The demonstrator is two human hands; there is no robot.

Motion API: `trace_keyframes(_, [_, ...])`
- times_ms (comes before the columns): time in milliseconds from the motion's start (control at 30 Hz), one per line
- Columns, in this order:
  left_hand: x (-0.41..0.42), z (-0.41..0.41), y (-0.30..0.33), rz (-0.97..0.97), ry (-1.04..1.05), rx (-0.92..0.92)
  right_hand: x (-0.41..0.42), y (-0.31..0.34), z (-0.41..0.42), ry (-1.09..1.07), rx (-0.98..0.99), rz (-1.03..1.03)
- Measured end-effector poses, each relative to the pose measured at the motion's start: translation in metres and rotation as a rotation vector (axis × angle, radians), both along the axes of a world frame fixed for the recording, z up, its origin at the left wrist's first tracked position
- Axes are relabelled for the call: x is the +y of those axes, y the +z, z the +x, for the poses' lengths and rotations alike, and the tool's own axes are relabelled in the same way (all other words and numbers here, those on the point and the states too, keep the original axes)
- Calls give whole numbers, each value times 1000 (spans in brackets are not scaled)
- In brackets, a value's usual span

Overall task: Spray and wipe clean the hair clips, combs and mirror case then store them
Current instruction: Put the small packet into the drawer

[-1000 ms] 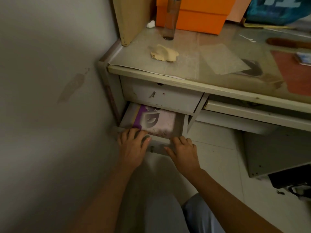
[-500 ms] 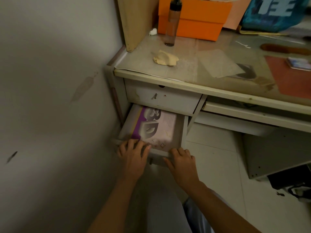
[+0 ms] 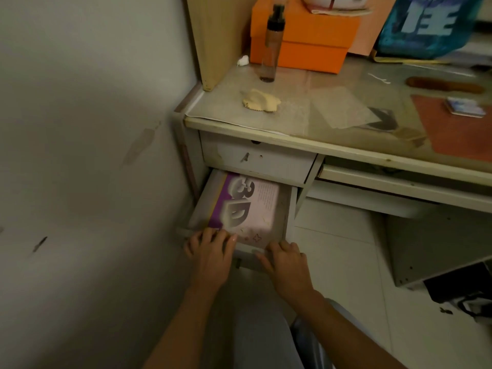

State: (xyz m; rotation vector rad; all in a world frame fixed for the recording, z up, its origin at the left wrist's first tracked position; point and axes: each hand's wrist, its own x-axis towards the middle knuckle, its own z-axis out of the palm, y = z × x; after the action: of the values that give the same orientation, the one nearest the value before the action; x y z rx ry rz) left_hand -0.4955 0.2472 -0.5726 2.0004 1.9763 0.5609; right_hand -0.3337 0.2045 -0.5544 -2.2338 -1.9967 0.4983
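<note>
The lower desk drawer (image 3: 289, 209) stands partly pulled out. My left hand (image 3: 210, 259) and my right hand (image 3: 286, 267) both grip its front edge, fingers curled over the top. Inside lies a purple and pink box (image 3: 247, 206) printed with "3D". Up on the desk top, a tall clear spray bottle (image 3: 271, 46) with a dark cap stands upright, and a crumpled yellow cloth (image 3: 261, 101) lies in front of it. A brown comb (image 3: 444, 85) lies at the far right. No hair clips are visible.
The wall is close on the left. An orange box (image 3: 306, 41) and a blue bag (image 3: 426, 25) stand at the back of the desk (image 3: 346, 145). A small blue flat item (image 3: 464, 107) lies on a red mat (image 3: 458, 134). The upper drawer (image 3: 255, 161) is closed.
The lower drawer has slid out toward me with both hands on its front, so more of the purple and pink box shows. The camera view has risen slightly.
</note>
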Motion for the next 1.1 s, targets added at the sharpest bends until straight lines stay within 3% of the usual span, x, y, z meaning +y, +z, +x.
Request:
trace_keyframes(167, [-3,-2,17,-120,-68,124,3,5,0,6,11,-18])
trace_keyframes(300, [-7,-5,29,-183,-192,397,7,6,1,11,-5,-30])
trace_keyframes(633, [7,-2,59,-106,-150,162,28,19,6,115,63,75])
trace_keyframes(900, [20,11,169,-37,-101,238,45,144,10,140,80,363])
trace_keyframes(1100, [43,32,283,-5,-142,223,60,268,27,75,45,332])
